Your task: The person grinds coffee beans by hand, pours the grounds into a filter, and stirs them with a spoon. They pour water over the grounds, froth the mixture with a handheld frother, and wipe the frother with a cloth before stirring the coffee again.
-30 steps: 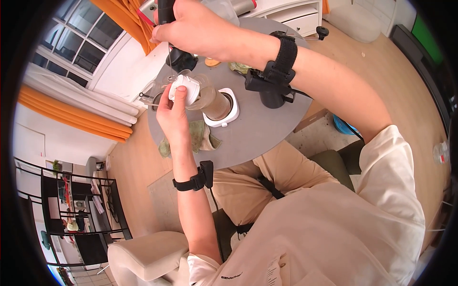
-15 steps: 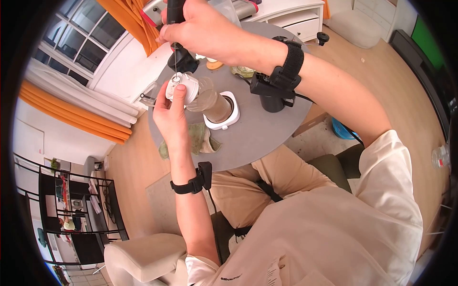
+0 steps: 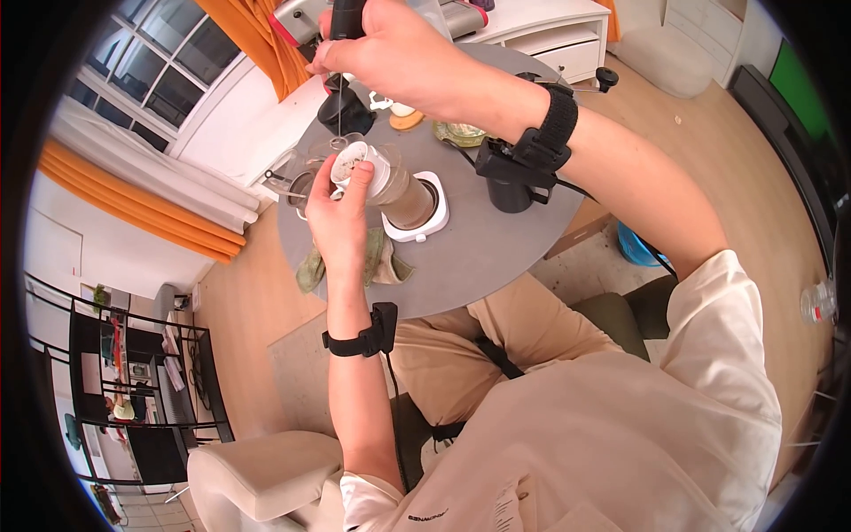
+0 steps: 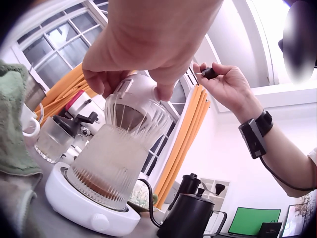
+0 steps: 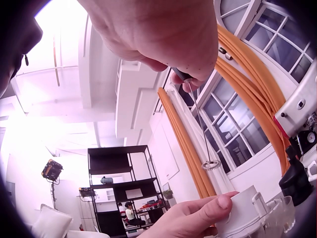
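In the head view my left hand [image 3: 341, 226] grips a small white cup [image 3: 383, 173], thumb on its near side. Pale speckled residue shows inside its mouth. The cup is close to the flared, ribbed clear glass top [image 4: 153, 119] of a carafe [image 4: 109, 156], which stands on a white warmer base [image 4: 99, 220]. Higher up, my right hand [image 3: 390, 53] holds a milk frother by its black handle [image 3: 347, 19], its thin shaft pointing down. The coiled whisk head [image 5: 211, 165] hangs just above the white cup [image 5: 240, 213] in the right wrist view.
A black gooseneck kettle [image 4: 188, 215] stands right of the carafe. Green cloths [image 3: 386, 257] lie at the near table edge [image 3: 443, 306]. Behind are a black container [image 3: 346, 111], a round wooden piece [image 3: 406, 120] and a green-patterned dish [image 3: 459, 133]. Clear glassware [image 3: 297, 182] sits at the left.
The white cup has turned so its mouth faces the head camera more. Both hands sit slightly further right in the view, and the frother stays over the cup.
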The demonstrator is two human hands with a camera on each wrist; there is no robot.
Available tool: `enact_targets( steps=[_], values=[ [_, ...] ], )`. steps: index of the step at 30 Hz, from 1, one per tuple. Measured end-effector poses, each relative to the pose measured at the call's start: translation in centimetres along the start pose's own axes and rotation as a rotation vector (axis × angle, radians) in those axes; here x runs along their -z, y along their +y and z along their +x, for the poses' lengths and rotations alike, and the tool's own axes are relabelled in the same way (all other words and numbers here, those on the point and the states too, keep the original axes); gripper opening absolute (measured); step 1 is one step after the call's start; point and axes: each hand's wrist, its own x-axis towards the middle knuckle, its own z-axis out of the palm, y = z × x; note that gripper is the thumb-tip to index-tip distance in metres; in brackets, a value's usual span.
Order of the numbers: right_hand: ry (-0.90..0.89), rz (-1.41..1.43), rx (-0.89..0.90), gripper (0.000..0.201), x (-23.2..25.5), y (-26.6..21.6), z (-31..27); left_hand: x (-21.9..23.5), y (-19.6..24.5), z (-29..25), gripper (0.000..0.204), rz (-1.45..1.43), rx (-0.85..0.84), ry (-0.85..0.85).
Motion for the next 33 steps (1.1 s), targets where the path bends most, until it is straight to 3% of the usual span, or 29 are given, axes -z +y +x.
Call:
enact_targets(
  steps=[3,10,13,15,18,20,23,24,26,27,30,33],
  values=[
    [0.011,-0.021,0.004,0.050,0.3,0.3,-0.1,0.2,0.9,-0.1,0.076,-0.126,0.014,0.036],
    [0.008,0.011,-0.047,0.038,0.3,0.7,-0.1,0.0,0.0,-0.3,0.075,0.032,-0.020,-0.027],
    [0.001,0.015,-0.031,0.036,0.4,1.0,-0.3,-0.3,1.2,-0.8,0.075,-0.146,-0.005,0.025],
    [-0.003,0.054,-0.086,0.036,0.3,0.6,-0.4,-0.3,0.9,-0.7,0.074,-0.049,-0.065,-0.016],
    [0.033,-0.020,0.022,0.036,0.1,1.2,-0.2,-0.3,-0.5,-0.3,0.073,0.027,-0.102,-0.028],
    [0.027,0.037,-0.013,0.037,0.2,1.4,-0.4,-0.6,-0.2,-0.6,0.074,-0.019,-0.054,0.002],
    [0.027,0.067,-0.142,0.038,0.6,0.8,-1.1,-0.6,-1.7,-0.4,0.077,0.223,-0.107,0.035],
    [0.015,0.072,-0.194,0.039,0.7,0.1,-1.3,-0.6,-1.2,-0.4,0.080,0.114,-0.108,-0.103],
    [-0.015,0.210,-0.258,0.040,1.1,0.6,-1.5,-0.8,-1.9,-0.5,0.082,0.199,-0.171,-0.074],
    [-0.009,0.234,-0.130,0.041,0.8,1.7,-1.4,-0.8,-2.2,-0.6,0.083,0.246,-0.197,-0.060],
    [-0.023,0.415,-0.230,0.047,1.4,1.7,-2.3,-1.1,-2.6,-1.7,0.072,0.440,-0.436,0.161],
    [-0.013,0.441,-0.272,0.051,1.7,2.8,-3.1,0.3,-3.7,-1.8,0.064,0.154,-0.266,0.249]
  ],
)
